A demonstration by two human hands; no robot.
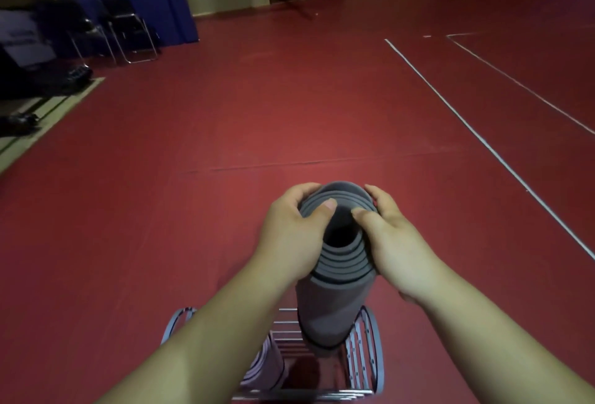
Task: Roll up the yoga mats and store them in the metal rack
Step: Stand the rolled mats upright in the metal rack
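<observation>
While both hands clasp its top end, a grey rolled foam yoga mat [335, 303] stands upright, its long axis running vertically. Its open spiral end points up toward the camera and its lower end points down into a silver metal wire rack [370, 355] at 6 o'clock in the view. The lower end sits inside the rack's right-hand part, at about 5 o'clock. Whether it touches the rack's base cannot be told.

The left hand [289, 229] grips the roll's top rim from the 9 o'clock side. The right hand [389, 236] grips it from the 3 o'clock side. Each thumb hooks over the rim into the hollow centre and the fingers curl round the outside, so the mat is held between the two hands.

A second, lilac rolled mat [264, 368] stands in the rack's left part at 7 o'clock, partly hidden by the left forearm.

The rack rests on a red floor [225, 113], with white lines [483, 139] running from 1 o'clock toward 4 o'clock. Black folding chairs [128, 33] stand far off at 10 o'clock, beside a blue padded block [167, 1].
</observation>
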